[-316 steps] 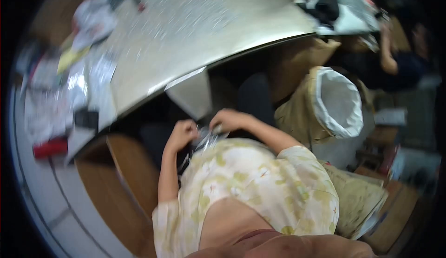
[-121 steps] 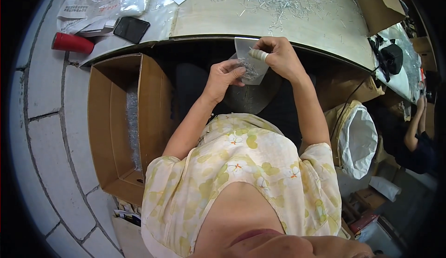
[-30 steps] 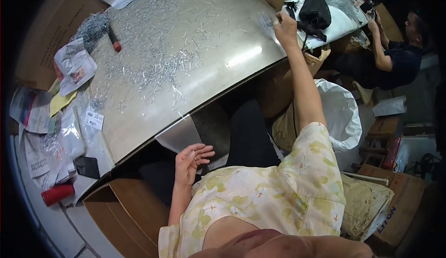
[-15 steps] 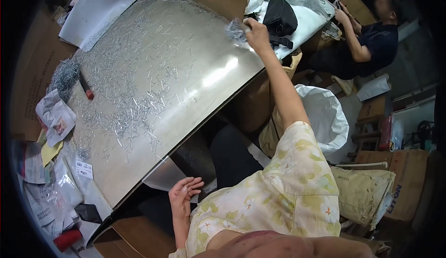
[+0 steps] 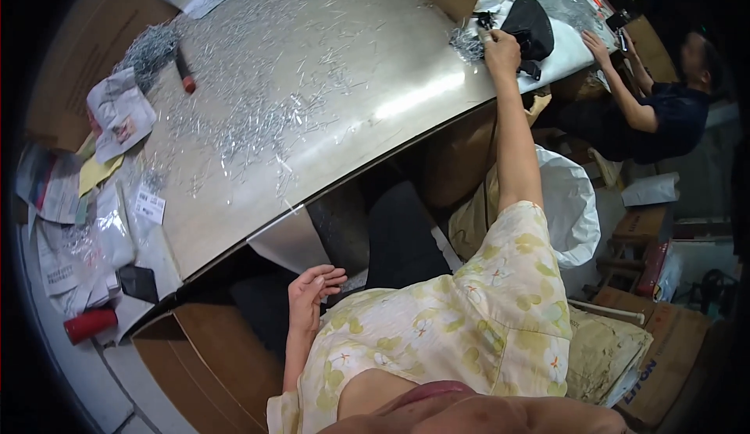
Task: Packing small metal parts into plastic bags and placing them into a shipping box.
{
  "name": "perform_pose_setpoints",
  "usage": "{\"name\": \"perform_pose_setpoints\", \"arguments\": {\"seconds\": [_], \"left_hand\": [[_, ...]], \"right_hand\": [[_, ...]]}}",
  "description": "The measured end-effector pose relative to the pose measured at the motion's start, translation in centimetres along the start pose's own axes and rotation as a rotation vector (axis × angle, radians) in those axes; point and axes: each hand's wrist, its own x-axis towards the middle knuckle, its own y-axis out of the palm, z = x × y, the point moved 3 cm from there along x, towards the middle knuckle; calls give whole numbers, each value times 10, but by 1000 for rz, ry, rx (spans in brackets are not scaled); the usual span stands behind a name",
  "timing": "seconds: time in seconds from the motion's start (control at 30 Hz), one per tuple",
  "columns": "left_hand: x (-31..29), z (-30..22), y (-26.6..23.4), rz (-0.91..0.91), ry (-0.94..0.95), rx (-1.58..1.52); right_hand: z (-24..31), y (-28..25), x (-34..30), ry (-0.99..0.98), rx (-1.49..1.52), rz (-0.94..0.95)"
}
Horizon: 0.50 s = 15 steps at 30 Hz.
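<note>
Reaching out over the desk

The near left hand hangs half-open, seemingly empty. The right hand meets a clear plastic bag beside a black pouch; whether it grips, I cannot tell. Likely light, limp, slippery: pinch its edge.

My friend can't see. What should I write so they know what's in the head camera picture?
A person's right hand stretches over a table to a small shiny bundle beside a black bag; the left hand, empty, is half curled lower down. Thin metal pins lie scattered over the table, and another person is at the right.
</note>
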Motion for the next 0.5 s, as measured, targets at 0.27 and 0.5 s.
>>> {"name": "perform_pose_setpoints", "arguments": {"seconds": [0.27, 0.5], "left_hand": [[-24, -5, -35, -112, 16, 69], [-22, -33, -60, -222, 289, 167]], "right_hand": [[44, -2, -36, -286, 224, -292], [152, -21, -192, -353, 644, 455]]}}
